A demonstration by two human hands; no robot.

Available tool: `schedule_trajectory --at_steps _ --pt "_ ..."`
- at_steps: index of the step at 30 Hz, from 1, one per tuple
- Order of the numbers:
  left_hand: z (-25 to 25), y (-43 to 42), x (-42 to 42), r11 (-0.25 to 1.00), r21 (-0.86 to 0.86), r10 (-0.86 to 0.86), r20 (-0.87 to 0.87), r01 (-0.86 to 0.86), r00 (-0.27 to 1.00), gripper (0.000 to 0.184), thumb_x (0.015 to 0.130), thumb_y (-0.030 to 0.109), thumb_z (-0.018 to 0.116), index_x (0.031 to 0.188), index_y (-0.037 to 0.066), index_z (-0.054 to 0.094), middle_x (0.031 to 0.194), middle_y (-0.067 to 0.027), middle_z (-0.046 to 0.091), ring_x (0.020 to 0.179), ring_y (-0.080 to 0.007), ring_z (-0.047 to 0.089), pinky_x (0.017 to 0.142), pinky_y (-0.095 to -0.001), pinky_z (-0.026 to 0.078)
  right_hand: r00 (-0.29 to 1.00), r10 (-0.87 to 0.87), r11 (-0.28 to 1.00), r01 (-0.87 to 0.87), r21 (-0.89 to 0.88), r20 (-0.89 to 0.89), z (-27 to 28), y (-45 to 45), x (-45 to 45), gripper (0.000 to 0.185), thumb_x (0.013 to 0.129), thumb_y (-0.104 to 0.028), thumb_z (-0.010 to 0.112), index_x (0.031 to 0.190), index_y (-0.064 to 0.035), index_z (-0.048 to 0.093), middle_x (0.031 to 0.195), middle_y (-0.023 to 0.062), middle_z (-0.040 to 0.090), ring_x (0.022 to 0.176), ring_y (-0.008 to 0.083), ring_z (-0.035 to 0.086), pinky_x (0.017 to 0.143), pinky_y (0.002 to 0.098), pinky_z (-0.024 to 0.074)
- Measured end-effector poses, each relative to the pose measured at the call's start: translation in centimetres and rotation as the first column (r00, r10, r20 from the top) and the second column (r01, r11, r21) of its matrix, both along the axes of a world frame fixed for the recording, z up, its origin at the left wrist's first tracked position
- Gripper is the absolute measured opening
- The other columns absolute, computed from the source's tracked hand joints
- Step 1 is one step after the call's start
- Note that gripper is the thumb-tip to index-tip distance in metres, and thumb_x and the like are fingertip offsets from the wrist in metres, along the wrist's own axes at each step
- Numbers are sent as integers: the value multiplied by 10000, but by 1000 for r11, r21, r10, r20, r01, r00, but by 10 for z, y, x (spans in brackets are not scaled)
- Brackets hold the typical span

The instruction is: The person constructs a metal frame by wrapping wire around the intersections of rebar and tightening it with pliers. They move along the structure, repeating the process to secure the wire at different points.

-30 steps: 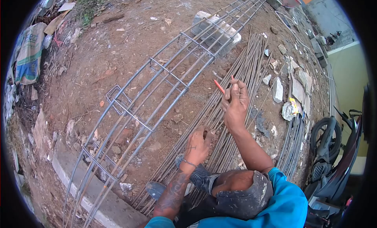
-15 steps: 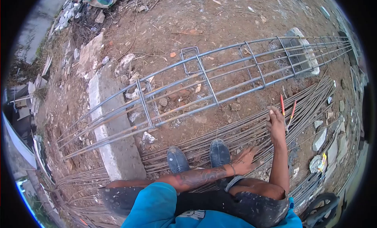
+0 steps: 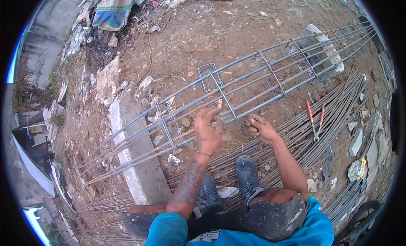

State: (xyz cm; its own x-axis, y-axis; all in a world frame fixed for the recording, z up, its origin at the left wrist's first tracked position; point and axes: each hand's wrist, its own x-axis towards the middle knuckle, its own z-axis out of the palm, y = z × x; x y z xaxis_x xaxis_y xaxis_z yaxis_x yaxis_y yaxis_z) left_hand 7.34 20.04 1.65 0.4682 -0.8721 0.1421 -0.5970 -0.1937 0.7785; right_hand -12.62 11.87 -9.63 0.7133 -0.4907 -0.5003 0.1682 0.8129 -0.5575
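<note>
A long, narrow cage of grey and rust-brown steel bars with square hoops (image 3: 262, 105) slants across the ground in front of the person. Its far end passes over a rough, pale concrete block (image 3: 335, 59), and its near end crosses a long grey concrete slab (image 3: 148, 178).

The left hand (image 3: 208, 129) is at the cage's near side, between 2 of the hoops, its back to the camera. Its fingers are bent and slightly spread across the nearer bars; whether they close on a bar I cannot tell. A thin dark bracelet (image 3: 204, 153) circles that wrist.

The right hand (image 3: 263, 129) is just beside the near bar, close to the foot of a hoop. Its fingers are curled, with thumb and forefinger tips drawn together; anything pinched there is too small to make out.

On the far side, a loose square loop of thin grey metal rod (image 3: 202, 78) stands against the cage.

Right of the right hand, metal pincers with 2 red handles (image 3: 310, 111) lie with the handles apart on a broad bundle of thin brownish steel rods (image 3: 338, 106). The person's dark, dusty boots (image 3: 247, 174) are planted by that bundle, below the hands.
</note>
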Motion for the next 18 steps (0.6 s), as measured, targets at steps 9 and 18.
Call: schedule_trajectory --at_steps 9,18 --pt "-17 -26 -14 987 107 -138 219 116 966 270 701 182 746 955 106 696 975 -85 543 954 -264 490 874 -377 374 996 88 994 -87 -59 23 4 -6 31 170 944 -141 515 1089 -53 509 843 -13 455 636 56 383 491 189 289" --pt "-23 -32 -13 989 92 -119 12 117 993 119 727 123 721 831 65 710 878 -89 594 913 -259 539 848 -372 407 972 -17 936 -67 -345 -234 20 5 36 199 909 -140 564 1066 -24 607 729 -13 516 654 54 456 528 194 347"
